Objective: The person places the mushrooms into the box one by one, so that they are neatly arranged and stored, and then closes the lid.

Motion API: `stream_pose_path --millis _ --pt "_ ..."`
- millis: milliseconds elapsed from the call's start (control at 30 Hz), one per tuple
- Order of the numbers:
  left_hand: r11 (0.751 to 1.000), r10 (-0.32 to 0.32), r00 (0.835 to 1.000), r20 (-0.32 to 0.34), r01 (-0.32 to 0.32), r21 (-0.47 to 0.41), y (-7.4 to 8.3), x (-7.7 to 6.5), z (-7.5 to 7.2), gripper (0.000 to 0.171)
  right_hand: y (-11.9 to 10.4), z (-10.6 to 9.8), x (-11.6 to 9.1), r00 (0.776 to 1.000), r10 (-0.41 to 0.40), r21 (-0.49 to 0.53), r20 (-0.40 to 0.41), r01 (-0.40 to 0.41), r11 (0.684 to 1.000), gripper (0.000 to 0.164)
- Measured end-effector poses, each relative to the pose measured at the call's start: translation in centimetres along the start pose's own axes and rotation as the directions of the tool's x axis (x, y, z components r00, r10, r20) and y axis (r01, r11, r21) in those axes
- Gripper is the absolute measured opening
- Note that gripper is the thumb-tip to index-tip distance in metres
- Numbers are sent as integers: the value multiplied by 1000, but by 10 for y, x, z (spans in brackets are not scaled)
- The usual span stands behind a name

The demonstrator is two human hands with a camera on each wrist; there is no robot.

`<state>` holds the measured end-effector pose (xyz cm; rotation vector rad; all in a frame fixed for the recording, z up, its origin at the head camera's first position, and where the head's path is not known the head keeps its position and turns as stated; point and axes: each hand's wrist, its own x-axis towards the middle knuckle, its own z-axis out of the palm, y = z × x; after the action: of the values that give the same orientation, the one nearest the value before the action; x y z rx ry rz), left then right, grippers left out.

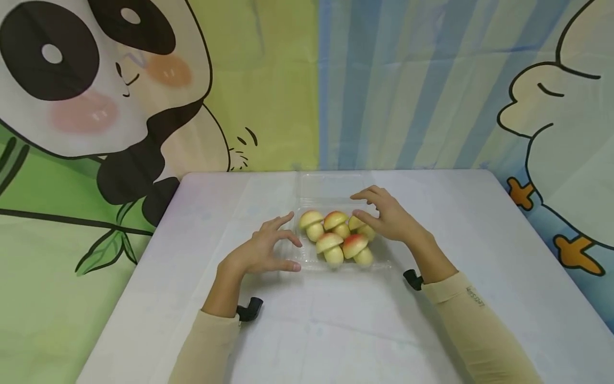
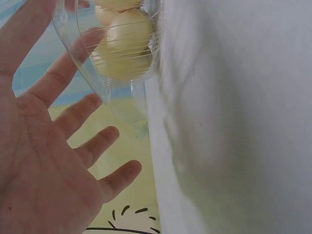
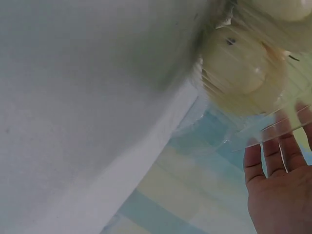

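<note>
A clear plastic clamshell container [image 1: 309, 260] lies on the table, its lid [image 1: 331, 185] laid back behind it. Several yellow mushroom-shaped pieces [image 1: 330, 242] with reddish-tinted caps fill the base. My left hand [image 1: 264, 248] is at the container's left side, fingers spread and thumb by the front left corner. In the left wrist view, the fingers [image 2: 80, 114] are near the clear wall and grip nothing. Over the right rear part reaches my right hand [image 1: 390, 218], loosely bent, its thumb beside the rear right piece [image 1: 362, 226]. Whether either hand touches the plastic, I cannot tell.
The white-covered table [image 1: 307, 330] extends around the container. Behind it hangs a printed backdrop [image 1: 268, 80] with a panda at left and a white bird at right. A black device [image 1: 249, 309] is worn on the left wrist, another [image 1: 412, 279] on the right.
</note>
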<state>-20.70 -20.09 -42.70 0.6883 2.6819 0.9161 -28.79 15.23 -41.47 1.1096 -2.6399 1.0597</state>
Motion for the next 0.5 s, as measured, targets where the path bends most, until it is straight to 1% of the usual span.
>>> stream_pose_path --millis 167,300,400,500 --pt "1000 0 1000 8 0 -13 0 3 -3 51 15 -1 5 998 56 4 -35 -56 998 38" --pt "1000 13 1000 -6 -13 -17 0 4 -3 52 22 -2 8 994 94 7 -60 -94 996 44" --pt "1000 17 1000 -13 -17 -25 -1 3 -2 51 27 0 10 984 168 -9 -60 -169 986 52" --pt "999 8 1000 -9 -8 -33 -3 0 -1 51 32 3 11 967 247 -36 -58 -249 968 59"
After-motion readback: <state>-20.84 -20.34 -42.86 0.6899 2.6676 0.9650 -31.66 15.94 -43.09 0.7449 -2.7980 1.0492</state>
